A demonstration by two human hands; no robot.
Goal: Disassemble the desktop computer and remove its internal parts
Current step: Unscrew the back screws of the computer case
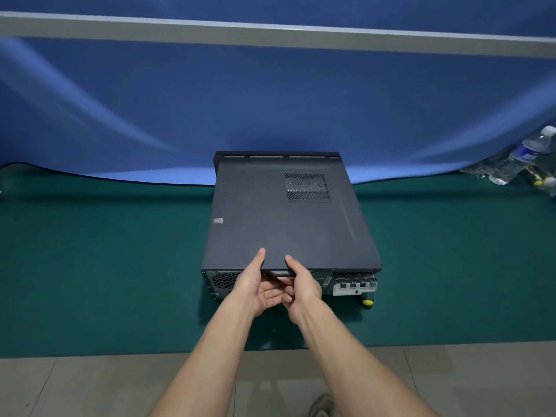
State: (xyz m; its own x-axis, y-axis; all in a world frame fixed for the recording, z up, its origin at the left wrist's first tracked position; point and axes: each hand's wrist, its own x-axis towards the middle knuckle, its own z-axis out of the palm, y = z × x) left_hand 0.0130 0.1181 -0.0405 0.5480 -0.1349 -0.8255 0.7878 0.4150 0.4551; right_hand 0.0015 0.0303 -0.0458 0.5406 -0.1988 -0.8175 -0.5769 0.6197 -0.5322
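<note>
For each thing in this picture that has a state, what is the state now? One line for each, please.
Computer case: lies flat on the green mat, rear toward the person.
Cover panel: on top of the case, near edge slightly raised.
Left hand: grips the panel's near edge, thumb on top.
Right hand: grips the same edge, thumb on top.
Bottle: leans at far right, cap on.
Screwdriver: lies by the case, mostly hidden.
</note>
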